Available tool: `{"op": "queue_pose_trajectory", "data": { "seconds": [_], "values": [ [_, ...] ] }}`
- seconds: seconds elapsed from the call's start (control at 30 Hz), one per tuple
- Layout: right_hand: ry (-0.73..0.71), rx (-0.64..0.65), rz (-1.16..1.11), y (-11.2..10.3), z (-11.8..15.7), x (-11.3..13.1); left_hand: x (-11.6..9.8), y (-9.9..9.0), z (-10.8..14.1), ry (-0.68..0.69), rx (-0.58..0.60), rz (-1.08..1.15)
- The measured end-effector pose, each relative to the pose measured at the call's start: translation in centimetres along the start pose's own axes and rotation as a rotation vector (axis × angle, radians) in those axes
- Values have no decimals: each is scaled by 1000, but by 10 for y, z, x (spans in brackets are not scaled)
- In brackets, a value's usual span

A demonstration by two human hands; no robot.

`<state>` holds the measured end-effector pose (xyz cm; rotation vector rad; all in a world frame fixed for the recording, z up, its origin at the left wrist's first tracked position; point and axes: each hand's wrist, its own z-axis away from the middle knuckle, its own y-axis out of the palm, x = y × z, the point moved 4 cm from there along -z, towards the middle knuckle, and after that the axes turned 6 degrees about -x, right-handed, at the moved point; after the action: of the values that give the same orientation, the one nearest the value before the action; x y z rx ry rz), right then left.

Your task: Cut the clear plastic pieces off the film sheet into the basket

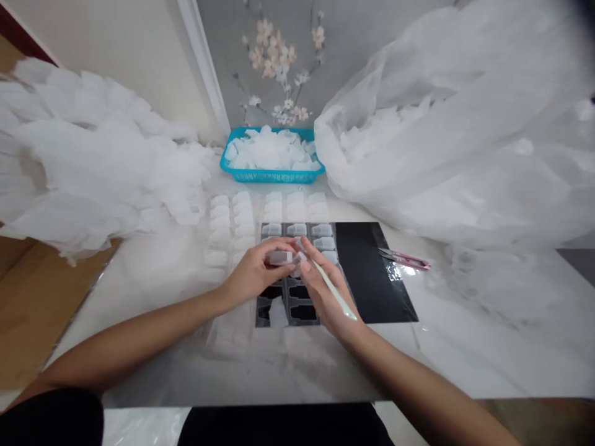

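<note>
Over the middle of the table, my left hand (pixel 253 269) is closed on a small translucent plastic piece (pixel 280 256). My right hand (pixel 328 285) meets it fingertip to fingertip, with a slim pale-green stick tool (pixel 337 294) lying along the palm. Its fingertips also pinch the end of a small translucent part; the exact contact is partly hidden. Beneath both hands lies a compartmented clear tray (pixel 304 313) over black. Whitish pieces fill its far compartments, and one loose white piece (pixel 277 313) rests tilted at its near left.
A blue basket (pixel 272 176) full of white pieces stands at the back. Rows of white pieces (pixel 242 214) lie behind the tray. Pink-handled thread snips (pixel 406 259) rest by a black sheet (pixel 367 272). A white heap (pixel 116 167) and a large plastic bag (pixel 455 155) flank the table.
</note>
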<state>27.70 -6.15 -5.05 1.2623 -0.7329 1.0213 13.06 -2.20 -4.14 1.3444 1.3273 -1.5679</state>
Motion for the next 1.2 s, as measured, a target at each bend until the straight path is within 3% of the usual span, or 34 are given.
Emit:
{"op": "queue_pose_trajectory", "data": {
  "seconds": [0.1,0.13,0.17,0.3,0.33,0.4,0.5,0.6,0.7,0.83,0.9,0.97,1.03,1.1,1.2],
  "values": [
    [-88,-111,-20,-9,-6,9,7,-17,-11,-91,-90,7],
    [-136,-146,-11,-13,-8,15,4,-22,-12,-83,-61,0],
    [-188,-178,4,-18,-10,22,-1,-24,-11,-57,30,-14],
    [-353,-305,-13,-42,-20,49,-27,-18,18,140,672,-333],
    [-341,-327,-36,-47,-22,54,-32,-16,27,197,758,-472],
    [-256,-366,-62,-57,-24,61,-36,-11,40,308,800,-736],
    [-112,-439,-64,-74,-20,65,-41,-5,49,453,768,-887],
    [-32,-481,-49,-97,-9,62,-53,-12,29,502,698,-748],
    [-90,-505,10,-123,4,57,-70,-36,-37,452,469,-649],
    [-157,-548,66,-148,18,46,-80,-75,-168,344,35,-839],
    [-129,-555,86,-152,24,40,-74,-83,-217,285,34,-948],
    [-126,-513,151,-147,30,37,-67,-85,-239,254,9,-1010],
    [-196,-442,321,-134,36,38,-67,-80,-229,344,-104,-1011],
    [-338,-363,566,-113,41,43,-73,-65,-189,525,-203,-923],
    [-579,-257,863,-78,44,55,-84,-32,-101,673,-64,-664]
  ]
}}
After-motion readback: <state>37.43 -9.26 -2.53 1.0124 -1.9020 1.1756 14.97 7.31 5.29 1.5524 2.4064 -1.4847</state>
